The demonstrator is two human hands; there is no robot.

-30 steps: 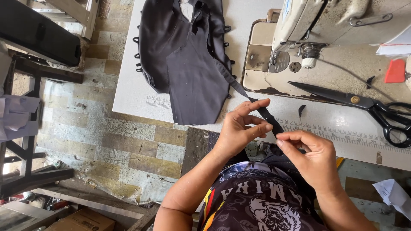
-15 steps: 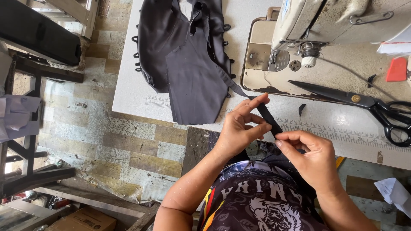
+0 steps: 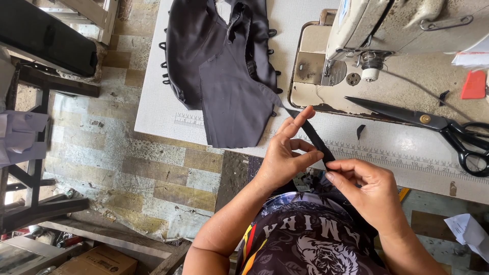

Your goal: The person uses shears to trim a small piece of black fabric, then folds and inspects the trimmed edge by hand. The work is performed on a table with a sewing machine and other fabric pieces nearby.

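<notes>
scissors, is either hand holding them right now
No, the scissors lie untouched on the table beside the sewing machine, while the left hand and right hand both pinch a dark fabric strip.

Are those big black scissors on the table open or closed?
Closed. The scissors lie flat on the table, their blades together in one long point and the handle loops side by side.

Black-handled scissors [image 3: 433, 125] lie beside a sewing machine [image 3: 402, 25] on the white table [image 3: 158, 102].
</notes>
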